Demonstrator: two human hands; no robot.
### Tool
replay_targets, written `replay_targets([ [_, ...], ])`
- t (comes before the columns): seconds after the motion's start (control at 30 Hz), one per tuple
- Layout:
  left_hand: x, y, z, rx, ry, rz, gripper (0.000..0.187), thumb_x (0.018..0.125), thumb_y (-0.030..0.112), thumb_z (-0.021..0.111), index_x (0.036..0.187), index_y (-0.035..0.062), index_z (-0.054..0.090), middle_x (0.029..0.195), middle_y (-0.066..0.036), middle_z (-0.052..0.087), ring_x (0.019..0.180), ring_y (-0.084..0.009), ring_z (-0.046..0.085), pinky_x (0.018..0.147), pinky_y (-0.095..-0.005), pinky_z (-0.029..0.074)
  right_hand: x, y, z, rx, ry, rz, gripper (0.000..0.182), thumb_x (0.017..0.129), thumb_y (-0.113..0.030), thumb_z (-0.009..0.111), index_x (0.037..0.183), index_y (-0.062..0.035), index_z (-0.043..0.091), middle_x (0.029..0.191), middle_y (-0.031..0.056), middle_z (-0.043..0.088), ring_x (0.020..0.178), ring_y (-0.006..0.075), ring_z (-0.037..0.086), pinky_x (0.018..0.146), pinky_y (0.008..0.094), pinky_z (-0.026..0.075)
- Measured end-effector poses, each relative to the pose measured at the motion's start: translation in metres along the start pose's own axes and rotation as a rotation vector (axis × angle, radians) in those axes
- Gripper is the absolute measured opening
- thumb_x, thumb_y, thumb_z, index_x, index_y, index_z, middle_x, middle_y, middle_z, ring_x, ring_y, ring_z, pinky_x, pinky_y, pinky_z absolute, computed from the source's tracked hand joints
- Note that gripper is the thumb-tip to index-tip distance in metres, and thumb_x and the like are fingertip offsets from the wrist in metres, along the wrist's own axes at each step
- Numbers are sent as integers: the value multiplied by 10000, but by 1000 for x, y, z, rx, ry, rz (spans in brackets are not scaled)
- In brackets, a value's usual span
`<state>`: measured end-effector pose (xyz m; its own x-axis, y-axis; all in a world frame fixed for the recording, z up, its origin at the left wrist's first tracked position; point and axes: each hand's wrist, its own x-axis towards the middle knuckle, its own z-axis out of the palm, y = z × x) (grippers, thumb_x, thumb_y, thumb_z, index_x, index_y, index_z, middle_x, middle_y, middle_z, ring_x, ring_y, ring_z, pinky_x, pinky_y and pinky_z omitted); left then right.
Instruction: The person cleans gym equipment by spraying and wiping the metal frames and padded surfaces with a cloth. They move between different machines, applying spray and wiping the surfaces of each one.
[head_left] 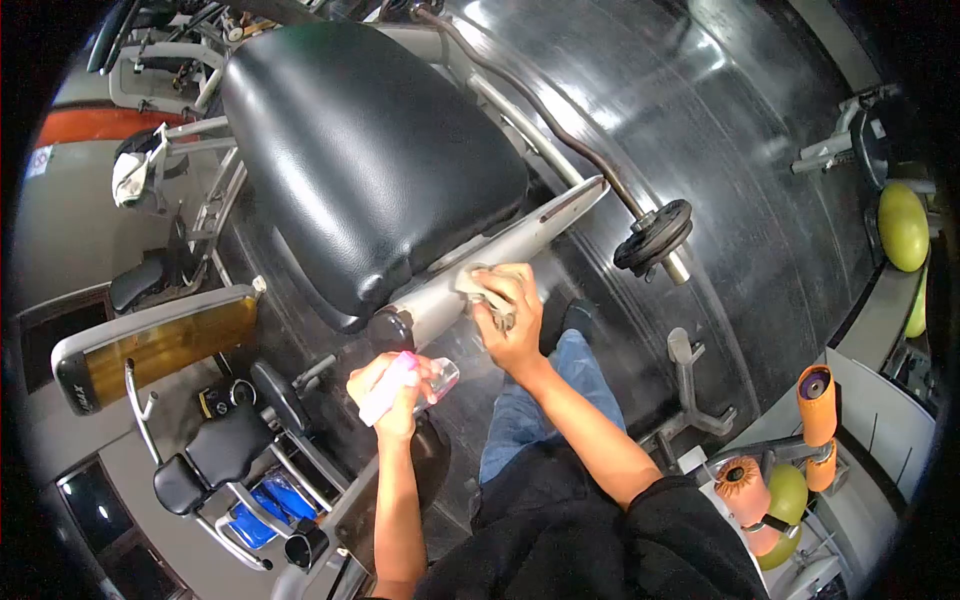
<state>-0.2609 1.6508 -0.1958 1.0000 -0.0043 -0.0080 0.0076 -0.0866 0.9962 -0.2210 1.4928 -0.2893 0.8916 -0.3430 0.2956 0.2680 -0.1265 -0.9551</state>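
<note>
My left hand (402, 405) is wrapped round a small clear spray bottle (443, 380) with a pink and white top, held just in front of the bench. With my right hand (518, 320) I grip a bunched, light-coloured cloth (490, 297) and press it to the grey metal frame (440, 305) below the seat. Above both hands spreads the black padded bench seat (370, 160), whose lower edge lies close to the frame. Part of the cloth is hidden by my fingers.
A curved barbell (560, 125) with a black weight plate (655, 238) lies to the right of the bench. Beyond stand a metal stand (688, 375), orange foam rollers (817, 408) and a green ball (903, 227). More gym machines (228, 440) fill the left side.
</note>
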Motion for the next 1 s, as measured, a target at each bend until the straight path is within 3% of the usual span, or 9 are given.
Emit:
replay_targets([
  [0.07, -1, -4, 3, 16, 42, 32, 340, 887, 226, 649, 768, -87, 586, 729, -230, 640, 487, -232, 614, 377, -276, 458, -7, 35, -7, -78, 146, 28, 282, 752, -91, 695, 1029, -62, 645, 962, 128, 603, 921, 324, 607, 837, 383, 486],
  [0.17, -2, -4, 6, 1, 56, 76, 353, 886, 239, 651, 765, -86, 583, 733, -235, 641, 459, -227, 598, 362, -282, 448, -10, 77, -18, 54, 278, 620, 274, 940, -197, 604, 1153, -30, 563, 1095, 137, 598, 998, 246, 580, 883, 356, 455],
  [0.27, -5, -11, 5, 22, 70, 103, 352, 891, 249, 643, 776, -78, 581, 736, -239, 642, 436, -219, 581, 366, -290, 445, -13, 85, -18, 118, 322, 739, 325, 991, -234, 559, 1234, -30, 484, 1154, 132, 589, 1021, 218, 568, 899, 349, 446],
  [0.3, -5, -13, 5, 2, 73, 143, 349, 893, 250, 641, 780, -75, 581, 737, -240, 642, 436, -218, 581, 368, -290, 446, -14, 70, -11, 186, 352, 838, 572, 984, -300, 575, 1406, 9, 343, 1304, 180, 527, 1175, 255, 526, 1021, 337, 385],
  [0.43, -6, -12, 8, -92, 131, 139, 307, 874, 216, 677, 798, -79, 631, 740, -212, 682, 449, -163, 597, 413, -255, 472, -77, 38, 26, 378, 159, 989, 1000, 957, -438, 589, 1505, 109, -45, 1540, 251, 239, 1434, 288, 261, 1180, 332, 165],
  [0.63, -3, 1, -6, 20, -8, 56, 374, 884, 284, 693, 805, -80, 658, 772, -197, 686, 511, -171, 619, 424, -244, 467, -65, 59, 30, 494, 323, 1042, 748, 959, -364, 572, 1508, -23, 195, 1461, 174, 393, 1338, 269, 404, 1117, 367, 324],
  [0.7, -5, 2, -6, 60, -22, 47, 369, 887, 289, 696, 818, -73, 669, 779, -187, 689, 547, -171, 630, 462, -253, 485, -64, 130, 27, 938, 351, 1240, 460, 986, -341, 493, 1344, -54, 455, 1288, 128, 577, 1165, 274, 586, 1003, 419, 474],
  [0.77, -6, 2, -2, 147, -11, 116, 348, 878, 276, 705, 822, -65, 673, 779, -190, 689, 551, -171, 633, 517, -269, 510, -36, 147, 13, 943, 344, 1289, 370, 997, -357, 427, 1233, -92, 531, 1189, 111, 635, 1056, 289, 646, 905, 469, 537],
  [1.0, -10, 9, 20, 230, -125, 8, 136, 831, 84, 726, 879, -42, 709, 861, -139, 723, 619, -130, 662, 577, -253, 535, -49, 39, 12, 776, 211, 1316, 533, 971, -357, 523, 1396, -50, 428, 1365, 103, 516, 1250, 233, 494, 1078, 404, 372],
])
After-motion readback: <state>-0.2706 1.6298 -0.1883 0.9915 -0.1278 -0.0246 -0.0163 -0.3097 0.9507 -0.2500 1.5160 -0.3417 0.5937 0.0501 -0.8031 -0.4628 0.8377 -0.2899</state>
